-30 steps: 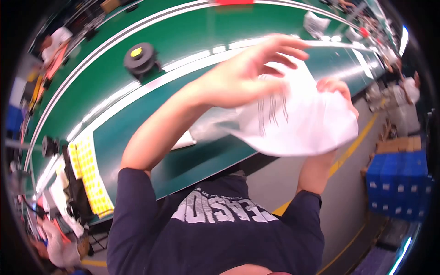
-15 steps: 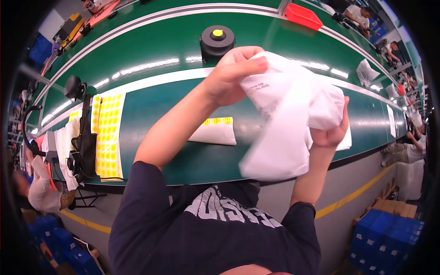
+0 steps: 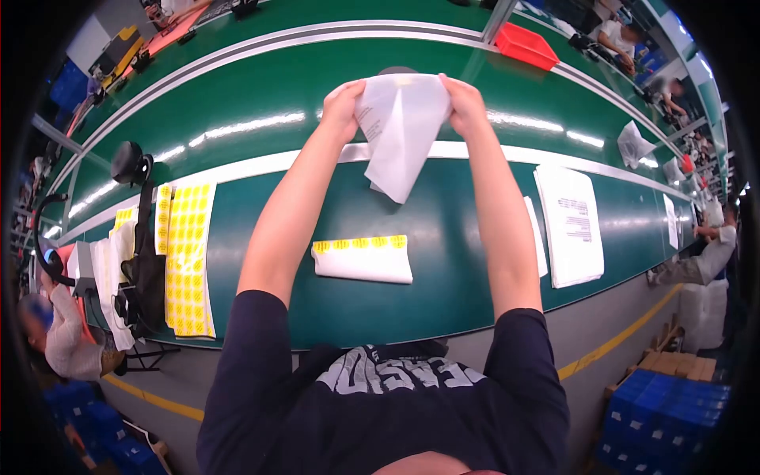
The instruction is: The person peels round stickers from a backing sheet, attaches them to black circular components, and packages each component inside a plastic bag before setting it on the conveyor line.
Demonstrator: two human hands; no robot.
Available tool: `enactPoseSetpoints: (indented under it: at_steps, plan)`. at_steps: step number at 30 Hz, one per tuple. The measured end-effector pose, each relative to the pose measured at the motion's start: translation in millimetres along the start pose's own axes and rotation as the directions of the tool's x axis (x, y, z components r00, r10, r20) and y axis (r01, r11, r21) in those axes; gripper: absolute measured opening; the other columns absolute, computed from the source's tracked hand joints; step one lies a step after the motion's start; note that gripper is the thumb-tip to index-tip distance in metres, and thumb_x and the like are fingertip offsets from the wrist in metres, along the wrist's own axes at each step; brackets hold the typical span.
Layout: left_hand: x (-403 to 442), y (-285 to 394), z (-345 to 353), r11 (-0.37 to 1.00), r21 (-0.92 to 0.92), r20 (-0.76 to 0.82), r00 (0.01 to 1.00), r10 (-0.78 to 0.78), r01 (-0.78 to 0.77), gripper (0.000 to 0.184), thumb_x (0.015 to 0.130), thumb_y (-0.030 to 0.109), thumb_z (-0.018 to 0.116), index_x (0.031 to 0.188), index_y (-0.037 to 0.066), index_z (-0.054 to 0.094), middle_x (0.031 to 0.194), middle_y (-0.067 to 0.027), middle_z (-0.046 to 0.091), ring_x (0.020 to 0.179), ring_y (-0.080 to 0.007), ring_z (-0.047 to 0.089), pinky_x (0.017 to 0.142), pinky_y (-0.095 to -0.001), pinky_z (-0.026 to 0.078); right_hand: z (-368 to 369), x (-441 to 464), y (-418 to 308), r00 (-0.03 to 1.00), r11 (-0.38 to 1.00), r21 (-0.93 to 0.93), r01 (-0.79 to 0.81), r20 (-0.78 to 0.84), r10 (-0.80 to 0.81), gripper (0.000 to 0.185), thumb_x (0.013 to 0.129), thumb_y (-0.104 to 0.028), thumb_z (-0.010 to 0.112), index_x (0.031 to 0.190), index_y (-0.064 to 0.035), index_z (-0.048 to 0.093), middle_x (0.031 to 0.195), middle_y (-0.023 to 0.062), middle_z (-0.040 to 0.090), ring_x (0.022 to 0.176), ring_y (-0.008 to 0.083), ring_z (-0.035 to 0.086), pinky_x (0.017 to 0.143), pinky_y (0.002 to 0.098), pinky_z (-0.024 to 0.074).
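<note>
Both arms reach forward over the green workbench. My left hand (image 3: 343, 108) pinches the upper left corner of a thin white plastic bag (image 3: 402, 127) with small printed text, and my right hand (image 3: 463, 105) grips its upper right corner. The bag hangs down between them to a point, its top edge stretched. Behind it, a round black object (image 3: 401, 70) is mostly hidden. Nearer me on the bench lies a folded white sheet with yellow stickers (image 3: 362, 261).
Yellow sticker sheets (image 3: 188, 261) and black straps (image 3: 147, 261) lie at the left. A stack of printed white bags (image 3: 571, 226) is at the right. Farther back are a red tray (image 3: 526, 46) and a clear bag (image 3: 633, 145). Several people sit around; blue boxes (image 3: 661, 419) stand lower right.
The bag has moved forward and left, and now hangs stretched between both hands. My right hand has shifted to its upper corner. The folded sticker sheet and the bag stack are now uncovered.
</note>
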State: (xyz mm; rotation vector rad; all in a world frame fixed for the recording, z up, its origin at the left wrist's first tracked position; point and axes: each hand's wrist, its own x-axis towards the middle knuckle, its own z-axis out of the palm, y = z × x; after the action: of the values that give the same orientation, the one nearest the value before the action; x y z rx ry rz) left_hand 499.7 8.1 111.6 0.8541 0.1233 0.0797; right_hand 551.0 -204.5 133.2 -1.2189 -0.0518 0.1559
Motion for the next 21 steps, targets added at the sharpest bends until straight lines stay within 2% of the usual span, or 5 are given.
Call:
enactPoseSetpoints:
  at_steps: [5,10,14,16,21]
  plan:
    - [51.1,-24.0,3.7,0.977,0.164,-0.350,0.934,-0.072,0.137,0.013,0.080,0.006,0.062,0.091,0.000,0.064,0.087,-0.0124,0.064,0.074,-0.0212,0.063,0.061,-0.0352,0.051,4.3,52.5,18.9,0.933,0.881,-0.456,0.129,-0.245,-0.264,0.025,0.074,-0.017,0.073,0.085,0.0043,0.067,0.076,0.0092,0.065,0.065,0.0144,0.058,0.060,0.0261,0.0465]
    - [96.3,-35.1,20.4,0.804,0.549,-0.510,0.853,0.107,0.228,0.012,0.074,0.000,0.058,0.082,0.000,0.066,0.088,-0.0131,0.063,0.073,-0.0220,0.063,0.061,-0.0378,0.050,-13.3,65.3,10.8,0.943,0.971,-0.239,-0.007,-0.325,-0.073,0.026,0.078,-0.015,0.070,0.089,0.0068,0.063,0.083,0.0121,0.064,0.070,0.0170,0.059,0.063,0.0292,0.0476]
    - [90.0,-28.4,17.5,0.854,0.435,-0.381,0.918,-0.114,0.286,0.013,0.081,0.004,0.048,0.085,-0.003,0.059,0.082,-0.0129,0.061,0.066,-0.0201,0.059,0.058,-0.0359,0.048,-16.2,52.7,4.4,0.969,0.984,0.097,-0.151,-0.180,0.167,0.023,0.083,-0.012,0.065,0.093,0.0080,0.059,0.091,0.0146,0.063,0.074,0.0211,0.061,0.067,0.0337,0.0501]
    - [86.8,-28.9,9.0,0.889,0.289,-0.230,0.927,-0.296,0.356,0.018,0.083,0.006,0.044,0.086,-0.003,0.058,0.083,-0.0135,0.061,0.069,-0.0219,0.061,0.064,-0.0368,0.050,-20.9,53.6,6.9,0.958,0.966,0.153,-0.209,-0.165,0.233,0.021,0.084,-0.011,0.062,0.093,0.0075,0.058,0.092,0.0150,0.063,0.075,0.0225,0.061,0.068,0.0353,0.0514]
    - [97.5,-32.3,12.1,0.875,0.276,-0.185,0.915,-0.358,0.398,0.011,0.079,0.004,0.047,0.083,-0.001,0.056,0.081,-0.0147,0.060,0.067,-0.0259,0.062,0.056,-0.0423,0.051,-30.7,59.7,21.6,0.931,0.973,0.072,-0.218,-0.282,0.230,0.019,0.086,-0.010,0.060,0.091,0.0078,0.058,0.090,0.0149,0.063,0.074,0.0224,0.062,0.065,0.0364,0.0525]
